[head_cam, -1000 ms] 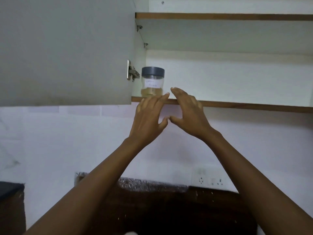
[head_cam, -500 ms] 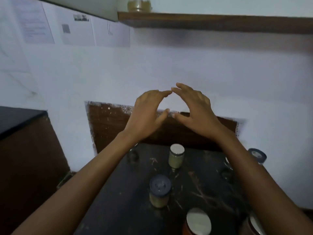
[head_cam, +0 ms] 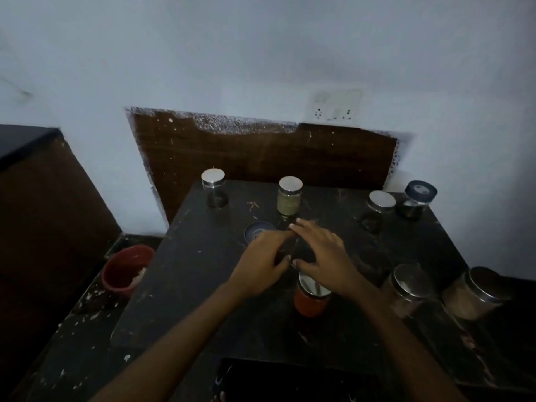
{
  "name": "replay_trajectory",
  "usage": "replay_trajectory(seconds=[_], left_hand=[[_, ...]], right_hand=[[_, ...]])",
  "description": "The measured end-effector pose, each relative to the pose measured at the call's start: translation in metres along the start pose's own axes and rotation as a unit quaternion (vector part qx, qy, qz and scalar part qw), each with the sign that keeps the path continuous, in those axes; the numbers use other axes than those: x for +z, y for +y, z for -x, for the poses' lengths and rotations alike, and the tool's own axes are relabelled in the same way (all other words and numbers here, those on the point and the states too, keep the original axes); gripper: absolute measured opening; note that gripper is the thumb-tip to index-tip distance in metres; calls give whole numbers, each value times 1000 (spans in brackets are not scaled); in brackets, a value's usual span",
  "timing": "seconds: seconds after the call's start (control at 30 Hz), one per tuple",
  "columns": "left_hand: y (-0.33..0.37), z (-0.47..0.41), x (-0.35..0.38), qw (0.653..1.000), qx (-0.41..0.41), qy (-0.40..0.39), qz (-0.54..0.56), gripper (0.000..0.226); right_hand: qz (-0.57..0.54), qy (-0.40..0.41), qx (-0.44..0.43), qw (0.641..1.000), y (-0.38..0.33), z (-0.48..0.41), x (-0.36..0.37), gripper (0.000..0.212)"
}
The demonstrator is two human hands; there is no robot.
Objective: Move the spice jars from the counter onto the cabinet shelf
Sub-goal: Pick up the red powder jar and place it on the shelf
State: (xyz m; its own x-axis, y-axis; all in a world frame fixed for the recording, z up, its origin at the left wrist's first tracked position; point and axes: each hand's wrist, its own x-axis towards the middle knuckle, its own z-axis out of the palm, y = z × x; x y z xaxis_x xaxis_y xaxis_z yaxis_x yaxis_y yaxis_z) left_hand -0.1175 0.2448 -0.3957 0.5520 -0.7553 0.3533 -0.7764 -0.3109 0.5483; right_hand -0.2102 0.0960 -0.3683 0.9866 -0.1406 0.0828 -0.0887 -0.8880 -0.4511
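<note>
Both hands empty, fingers spread: left hand (head_cam: 262, 264), right hand (head_cam: 324, 256). Blue-lid jar (head_cam: 259, 230) sits just beyond left fingertips (upright); left is nearer.

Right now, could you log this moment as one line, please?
hands: left hand, right hand empty | over counter | jars unmoved

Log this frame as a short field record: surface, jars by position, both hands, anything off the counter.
surface: dark counter
back row: silver-lid jar, green-filled jar, silver-lid jar, blue-lid jar
middle: blue-lid jar, red jar
right edge: two metal-lid jars
left hand: empty, above counter
right hand: empty, above red jar
floor: red bucket
</note>
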Motion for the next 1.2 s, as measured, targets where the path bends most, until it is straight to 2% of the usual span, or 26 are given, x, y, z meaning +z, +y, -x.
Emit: replay_trajectory(seconds=[0.27,0.43,0.63,0.8,0.97,1.2], left_hand=[[-10,26,58,990,-26,-141,-17,61],[-17,32,71,977,-22,-202,-70,71],[-21,37,76,973,-28,-212,-84,80],[-19,34,71,972,-12,-224,-74,92],[-12,28,63,978,28,-188,-84,119],[2,20,54,984,92,-146,-55,137]], right_hand=[[29,-45,119,991,56,45,52,81],[-87,-48,163,982,72,49,68,84],[-180,16,171,969,71,46,77,79],[-231,33,170,958,72,44,61,74],[-292,-19,146,945,66,35,21,65],[-329,-85,126,932,64,27,-16,50]])
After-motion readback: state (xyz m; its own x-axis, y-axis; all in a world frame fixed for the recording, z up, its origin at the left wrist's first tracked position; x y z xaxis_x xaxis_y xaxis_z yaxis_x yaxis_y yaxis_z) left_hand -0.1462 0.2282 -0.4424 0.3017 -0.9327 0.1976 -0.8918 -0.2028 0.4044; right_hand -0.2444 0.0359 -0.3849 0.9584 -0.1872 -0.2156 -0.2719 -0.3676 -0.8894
